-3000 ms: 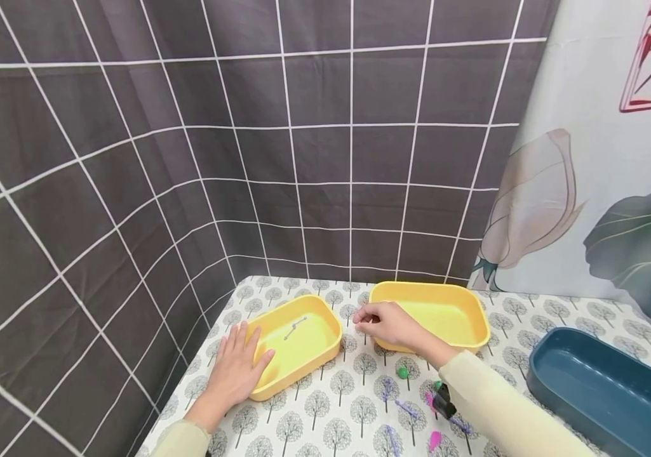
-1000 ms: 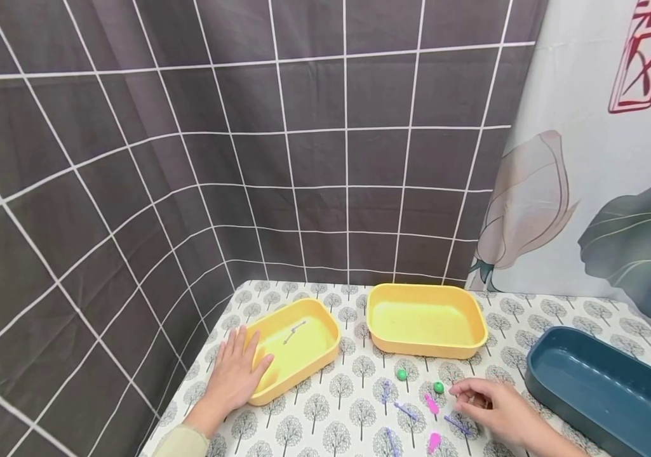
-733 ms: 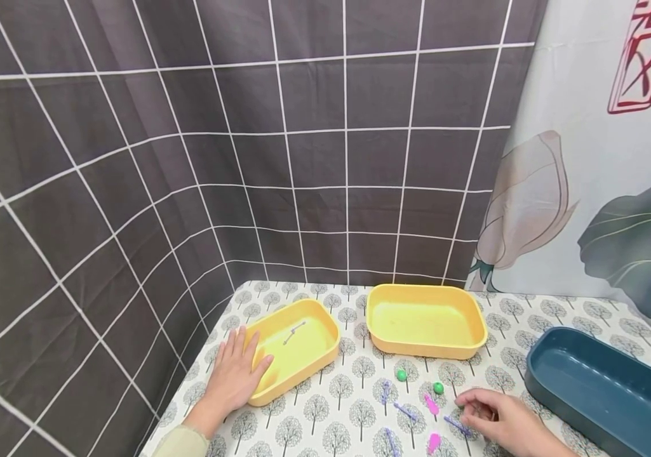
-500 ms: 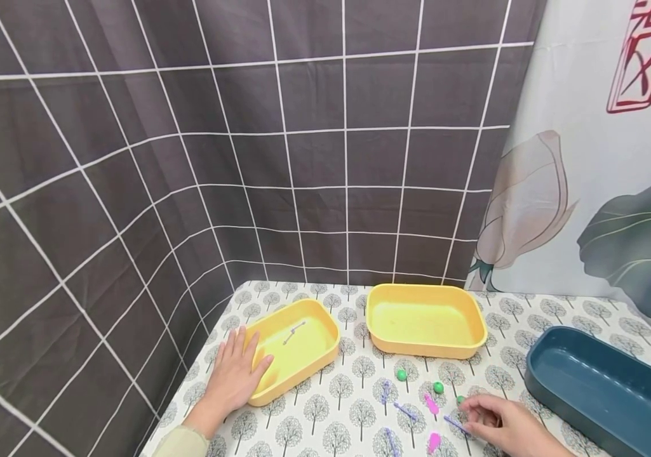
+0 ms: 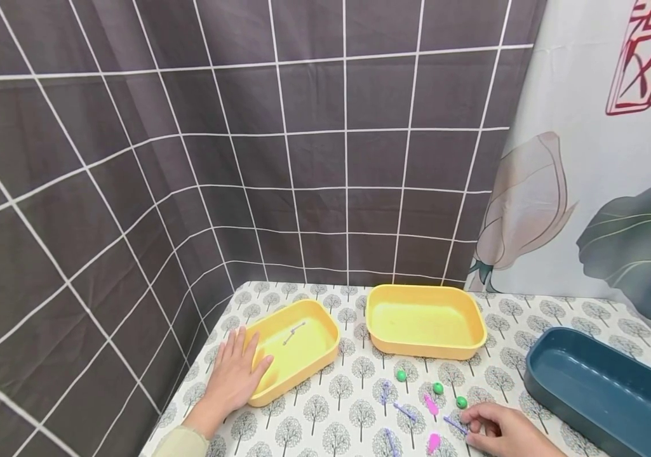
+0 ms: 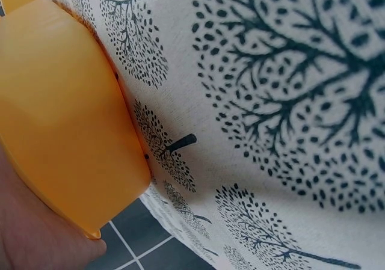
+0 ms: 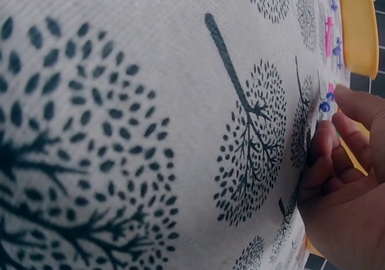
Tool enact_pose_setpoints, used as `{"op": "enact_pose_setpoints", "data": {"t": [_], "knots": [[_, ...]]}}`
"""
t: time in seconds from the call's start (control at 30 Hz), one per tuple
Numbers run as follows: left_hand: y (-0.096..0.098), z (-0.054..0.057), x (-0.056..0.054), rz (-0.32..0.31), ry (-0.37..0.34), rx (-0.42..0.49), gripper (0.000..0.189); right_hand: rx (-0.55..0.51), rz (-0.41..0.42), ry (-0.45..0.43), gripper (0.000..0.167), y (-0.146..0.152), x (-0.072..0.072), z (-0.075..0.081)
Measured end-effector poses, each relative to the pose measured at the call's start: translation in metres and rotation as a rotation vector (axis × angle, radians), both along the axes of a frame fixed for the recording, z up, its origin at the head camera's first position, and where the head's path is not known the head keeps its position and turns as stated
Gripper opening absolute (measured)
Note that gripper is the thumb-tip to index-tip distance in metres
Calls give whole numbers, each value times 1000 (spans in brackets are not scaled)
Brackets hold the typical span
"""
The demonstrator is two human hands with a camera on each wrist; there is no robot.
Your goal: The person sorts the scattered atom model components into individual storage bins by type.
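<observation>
My left hand (image 5: 235,374) lies with straight fingers over the near-left rim of the left yellow tray (image 5: 315,374), which holds a thin pale purple stick (image 5: 293,332). My right hand (image 5: 505,428) is low over the cloth, fingers bent and a gap between thumb and forefinger. Its fingertips are right at the end of a purple knobbed stick (image 5: 454,424). Just beyond the forefinger sits a green ball (image 5: 461,402). In the right wrist view, the thumb tip is close to a knobbed stick (image 7: 326,103), with nothing seen held.
Two more green balls (image 5: 437,388), several purple sticks (image 5: 405,412) and two pink pieces (image 5: 434,442) lie on the tree-print cloth. A second yellow tray (image 5: 427,350) stands behind them. The deep blue tray (image 5: 554,397) is at the right, and a dark gridded curtain (image 5: 314,216) hangs behind.
My right hand has come back from between the yellow trays to the small pieces on the right, then shifted slightly nearer, uncovering a green ball. My left hand stays on its tray.
</observation>
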State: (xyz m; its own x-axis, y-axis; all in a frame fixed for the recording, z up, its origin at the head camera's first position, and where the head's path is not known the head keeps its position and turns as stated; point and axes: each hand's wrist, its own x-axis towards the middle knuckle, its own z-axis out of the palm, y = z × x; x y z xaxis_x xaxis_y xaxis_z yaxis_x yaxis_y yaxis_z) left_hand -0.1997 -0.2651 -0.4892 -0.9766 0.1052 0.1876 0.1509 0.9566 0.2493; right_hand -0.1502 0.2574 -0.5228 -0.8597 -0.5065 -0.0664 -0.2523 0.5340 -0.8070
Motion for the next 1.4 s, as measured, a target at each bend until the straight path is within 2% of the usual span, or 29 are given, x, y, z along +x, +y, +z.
{"op": "enact_pose_setpoints", "data": {"t": [0.1, 0.23, 0.53, 0.73, 0.93, 1.23, 1.4], "knots": [[-1, 0, 0, 4, -12, -6, 72, 20, 7, 50, 25, 0, 0, -3], [-1, 0, -1, 5, -23, -9, 73, 37, 13, 72, 20, -2, -1, -5], [1, 2, 0, 3, -3, -9, 72, 80, -21, 43, 11, -7, -3, -3], [1, 2, 0, 3, -12, -16, 72, 91, -32, 74, 6, -8, -2, -4], [1, 0, -1, 2, 2, -9, 71, 81, -27, 109, 5, -7, -1, -5], [1, 0, -1, 1, -14, -22, 72, 72, -39, 73, 5, -6, 0, 0], [0, -2, -2, 5, -18, -21, 73, 71, -47, 95, 5, -6, 0, 5]]}}
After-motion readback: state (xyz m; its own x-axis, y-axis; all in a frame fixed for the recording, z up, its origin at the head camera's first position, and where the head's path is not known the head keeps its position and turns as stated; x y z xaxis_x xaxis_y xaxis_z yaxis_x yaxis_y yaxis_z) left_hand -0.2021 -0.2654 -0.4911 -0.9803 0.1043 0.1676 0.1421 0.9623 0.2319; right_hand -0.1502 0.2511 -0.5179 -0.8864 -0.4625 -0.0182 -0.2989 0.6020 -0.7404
